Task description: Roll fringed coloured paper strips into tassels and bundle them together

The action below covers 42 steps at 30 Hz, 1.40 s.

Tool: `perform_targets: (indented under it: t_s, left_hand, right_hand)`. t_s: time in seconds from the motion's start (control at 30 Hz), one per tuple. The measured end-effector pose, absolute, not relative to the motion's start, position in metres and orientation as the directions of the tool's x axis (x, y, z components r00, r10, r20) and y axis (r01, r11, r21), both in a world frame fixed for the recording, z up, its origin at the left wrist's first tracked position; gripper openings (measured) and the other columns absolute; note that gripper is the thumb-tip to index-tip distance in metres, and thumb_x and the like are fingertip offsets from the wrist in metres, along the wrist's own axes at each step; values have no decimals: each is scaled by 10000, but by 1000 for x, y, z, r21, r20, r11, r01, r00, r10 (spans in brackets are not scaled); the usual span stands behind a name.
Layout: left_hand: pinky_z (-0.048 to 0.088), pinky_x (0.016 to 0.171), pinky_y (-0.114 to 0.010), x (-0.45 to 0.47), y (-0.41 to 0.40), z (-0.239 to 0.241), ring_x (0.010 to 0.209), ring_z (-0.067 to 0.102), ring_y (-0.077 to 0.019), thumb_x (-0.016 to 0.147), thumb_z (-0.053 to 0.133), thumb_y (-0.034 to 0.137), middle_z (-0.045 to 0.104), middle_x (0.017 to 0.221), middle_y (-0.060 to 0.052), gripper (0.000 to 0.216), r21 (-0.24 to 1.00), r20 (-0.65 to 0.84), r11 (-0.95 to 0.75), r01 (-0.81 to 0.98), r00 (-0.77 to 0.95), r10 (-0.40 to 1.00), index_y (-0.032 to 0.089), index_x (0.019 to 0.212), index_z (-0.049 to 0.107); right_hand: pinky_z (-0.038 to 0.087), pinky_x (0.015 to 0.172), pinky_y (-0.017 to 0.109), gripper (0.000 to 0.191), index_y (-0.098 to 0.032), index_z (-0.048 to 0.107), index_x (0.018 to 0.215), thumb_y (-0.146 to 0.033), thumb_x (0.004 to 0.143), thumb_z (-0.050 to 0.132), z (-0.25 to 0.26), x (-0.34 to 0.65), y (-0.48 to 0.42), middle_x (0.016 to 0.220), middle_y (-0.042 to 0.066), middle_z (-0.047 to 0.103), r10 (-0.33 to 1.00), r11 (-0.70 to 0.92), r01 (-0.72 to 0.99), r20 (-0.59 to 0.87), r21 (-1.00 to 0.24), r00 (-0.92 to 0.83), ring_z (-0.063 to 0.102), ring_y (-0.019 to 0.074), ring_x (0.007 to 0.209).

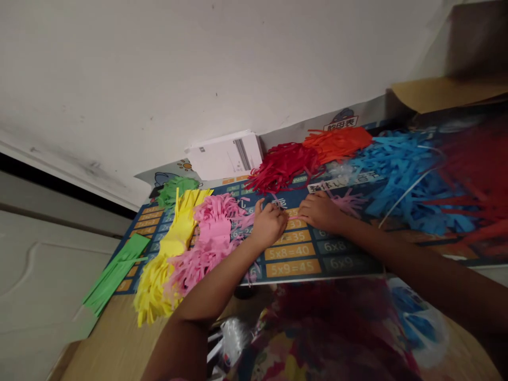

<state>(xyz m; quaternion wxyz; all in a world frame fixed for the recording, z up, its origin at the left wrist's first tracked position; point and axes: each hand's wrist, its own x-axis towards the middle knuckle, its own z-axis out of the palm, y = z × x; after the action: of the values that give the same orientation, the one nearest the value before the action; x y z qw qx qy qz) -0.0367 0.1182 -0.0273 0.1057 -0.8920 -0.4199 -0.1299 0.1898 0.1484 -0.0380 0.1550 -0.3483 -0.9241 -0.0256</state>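
Note:
Both hands are closed on a pink paper tassel [349, 202], its narrow twisted middle stretched between them just above the printed table mat. My left hand [270, 222] grips the left part of the twist, with pale pink strips showing beyond it. My right hand [322, 211] pinches the right part, and fringe spreads out past its knuckles. Left of my left hand lie fringed pink paper [214, 230] and fringed yellow paper [172, 238], partly overlapping. Behind the hands is a bunch of dark red fringe [288, 165].
A white box or card stack [226, 156] leans against the wall. Orange fringe [337, 144], blue fringe [413, 180] and red fringe [476, 185] lie toward the right. Green fringe [177, 190] and cut green paper [115, 270] are on the left. The mat [292, 267] shows multiplication tables.

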Motion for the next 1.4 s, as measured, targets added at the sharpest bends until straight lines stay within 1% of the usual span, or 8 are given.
perform_targets:
  t_s: [0.13, 0.33, 0.47, 0.77, 0.97, 1.17, 1.3, 1.4]
  left_hand:
    - [232, 1099, -533, -47, 115, -34, 1007, 590, -198, 965, 570, 328, 764, 961, 10, 182, -6, 357, -588, 809, 551, 755, 312, 927, 748]
    - [344, 986, -478, -56, 117, -38, 996, 615, -215, 884, 691, 345, 765, 951, -23, 103, 267, 278, -456, 849, 385, 880, 291, 886, 778]
    - [356, 940, -444, -54, 118, -35, 965, 626, -203, 900, 669, 361, 763, 950, -14, 130, 353, 222, -390, 850, 329, 918, 292, 903, 780]
    - [334, 957, -488, -46, 121, -36, 983, 585, -250, 933, 605, 385, 720, 929, -63, 214, 187, 216, -416, 890, 375, 901, 210, 876, 714]
    - [209, 1111, -526, -46, 119, -33, 1084, 553, -219, 991, 523, 273, 727, 1029, 2, 211, 18, 277, -639, 769, 611, 742, 336, 1055, 715]
    - [205, 1137, -558, -38, 113, -34, 1124, 555, -232, 958, 566, 285, 723, 1167, -39, 195, -47, 320, -711, 702, 685, 655, 254, 1054, 733]
    - [208, 1145, -535, -36, 110, -28, 1041, 592, -195, 993, 532, 293, 764, 1064, -17, 213, -77, 428, -718, 691, 674, 603, 248, 1088, 718]
    - [189, 1163, -510, -40, 99, -8, 1022, 607, -173, 1010, 512, 253, 777, 1017, 12, 210, -140, 511, -753, 643, 698, 502, 249, 1077, 710]
  right_hand:
    - [270, 854, 387, 246, -221, 744, 874, -317, 979, 544, -50, 208, 148, 927, 40, 737, 672, 727, 671, 355, -150, -649, 553, 215, 929]
    - [348, 813, 359, 234, -223, 759, 785, -380, 905, 633, -62, 226, 157, 938, 60, 699, 789, 614, 686, 288, -390, -542, 581, 220, 924]
    - [379, 806, 359, 238, -221, 748, 795, -383, 906, 614, -64, 227, 158, 941, 65, 682, 814, 580, 700, 258, -416, -521, 587, 231, 929]
    - [317, 719, 343, 163, -212, 720, 804, -342, 857, 636, -56, 219, 156, 921, 68, 699, 863, 504, 769, 189, -393, -469, 581, 244, 883]
    - [271, 862, 420, 204, -284, 755, 948, -228, 941, 559, -41, 210, 145, 1010, 15, 751, 631, 764, 631, 350, -130, -692, 559, 237, 983]
    - [272, 878, 422, 261, -179, 713, 843, -156, 985, 495, -29, 191, 143, 855, 66, 725, 512, 833, 551, 311, 50, -801, 551, 207, 894]
    - [288, 842, 400, 228, -170, 706, 797, -198, 958, 546, -16, 180, 131, 841, 70, 724, 558, 790, 612, 366, 41, -745, 564, 202, 880]
    - [314, 796, 377, 202, -183, 721, 796, -257, 930, 589, 3, 180, 109, 869, 68, 742, 668, 721, 681, 391, -128, -634, 590, 206, 869]
